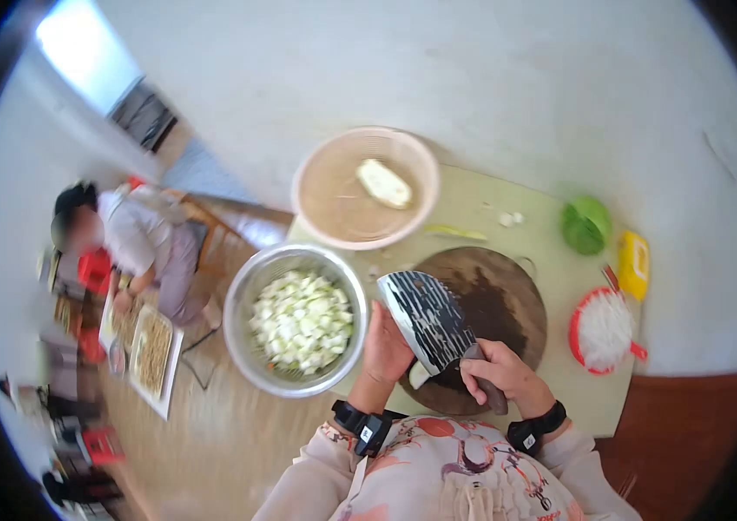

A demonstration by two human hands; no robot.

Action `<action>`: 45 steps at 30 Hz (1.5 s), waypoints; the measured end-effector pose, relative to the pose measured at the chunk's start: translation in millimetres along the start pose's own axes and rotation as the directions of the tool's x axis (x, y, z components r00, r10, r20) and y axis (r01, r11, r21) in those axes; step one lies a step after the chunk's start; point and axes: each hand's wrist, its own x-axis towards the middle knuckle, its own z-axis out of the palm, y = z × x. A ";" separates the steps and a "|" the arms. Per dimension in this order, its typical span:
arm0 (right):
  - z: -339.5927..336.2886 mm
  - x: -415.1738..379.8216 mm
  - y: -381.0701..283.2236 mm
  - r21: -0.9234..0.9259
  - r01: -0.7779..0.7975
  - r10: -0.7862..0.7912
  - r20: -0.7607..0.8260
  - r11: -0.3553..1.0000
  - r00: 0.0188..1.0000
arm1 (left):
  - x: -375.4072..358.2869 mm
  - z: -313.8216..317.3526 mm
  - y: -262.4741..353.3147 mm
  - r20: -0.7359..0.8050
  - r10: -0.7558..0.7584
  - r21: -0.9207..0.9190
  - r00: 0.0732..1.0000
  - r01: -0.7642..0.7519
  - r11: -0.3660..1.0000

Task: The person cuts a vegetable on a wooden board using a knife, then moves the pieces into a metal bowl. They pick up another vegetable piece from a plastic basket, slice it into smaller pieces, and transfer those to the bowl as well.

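Note:
My right hand (505, 373) is wrapped round the dark handle of a broad cleaver (423, 317). The blade slants over a round wooden chopping board (520, 326), its face streaked with wet marks. Beside the blade's left edge is my left hand (388, 346), open, with fingers stretched out and partly hidden by the blade. A pale vegetable piece (419, 375) shows on the board below the cleaver. Left of my hands stands a metal colander (238, 334) with pale green diced vegetable (301, 321) inside.
A pink basket (312, 213) behind holds a peeled vegetable piece (384, 184). To the right are a green container (585, 226), a yellow packet (634, 265) and a red colander (574, 339) of white shreds. A person (138, 234) sits left by a tray (156, 356).

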 end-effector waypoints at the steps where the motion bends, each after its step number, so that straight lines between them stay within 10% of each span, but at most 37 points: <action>1: 6.4 11.7 -0.2 0.068 0.010 -0.012 0.021 0.998 1.000 | -4.7 -3.3 9.0 -0.039 0.062 -0.001 0.997 -0.062 0.998; 13: 65.0 130.3 13.1 0.195 -0.131 0.078 0.259 0.972 0.963 | -48.2 -72.1 88.2 -0.334 0.360 -0.022 0.871 -0.389 0.921; 15: 66.6 141.1 8.3 0.220 -0.116 0.067 0.220 0.969 0.973 | -48.6 -104.8 103.0 0.125 0.391 -0.186 0.912 -0.365 0.912; 16: 66.6 146.0 6.3 0.241 -0.098 0.055 0.181 0.966 0.982 | -50.9 -101.5 106.9 0.121 0.385 -0.183 0.915 -0.361 0.914; 19: 64.9 153.0 0.5 0.256 -0.104 0.059 0.179 0.961 0.982 | -48.6 -84.6 122.4 -0.385 0.507 0.403 0.771 -0.354 0.844; 23: 69.1 151.3 4.0 0.297 -0.086 0.032 0.184 0.951 0.982 | -47.1 -70.3 122.6 -0.214 0.692 0.873 0.690 -0.183 0.452; 27: 79.9 156.9 11.0 0.342 -0.086 0.019 0.193 0.936 0.981 | -37.8 -51.3 115.4 -0.435 0.483 0.523 0.760 -0.224 0.822; 30: 80.6 165.4 20.6 0.323 -0.080 0.013 0.206 0.943 0.979 | -40.6 -63.6 117.3 -0.254 0.300 0.240 0.919 -0.241 0.940; 36: 58.8 144.5 25.0 0.348 0.049 -0.090 0.104 0.936 0.991 | -50.9 -75.6 129.9 -0.233 0.309 0.340 0.922 -0.221 0.914; 39: 22.2 100.2 14.4 0.160 0.128 -0.124 -0.035 0.979 0.992 | -47.1 -58.2 115.2 -0.101 0.711 0.932 0.696 -0.183 0.312; 40: 6.2 87.8 22.1 0.137 0.146 -0.134 -0.094 0.980 0.987 | -42.8 -52.7 107.1 -0.098 0.700 0.933 0.707 -0.179 0.311; 42: -20.0 46.4 16.5 -0.040 0.142 -0.148 -0.197 0.989 0.969 | -32.7 -38.4 86.7 0.256 0.493 0.967 0.832 -0.219 -0.132; 45: -50.2 -4.7 29.2 -0.128 0.084 -0.126 -0.369 0.988 0.921 | -17.3 9.2 29.5 0.294 0.060 0.928 0.954 -0.271 -0.255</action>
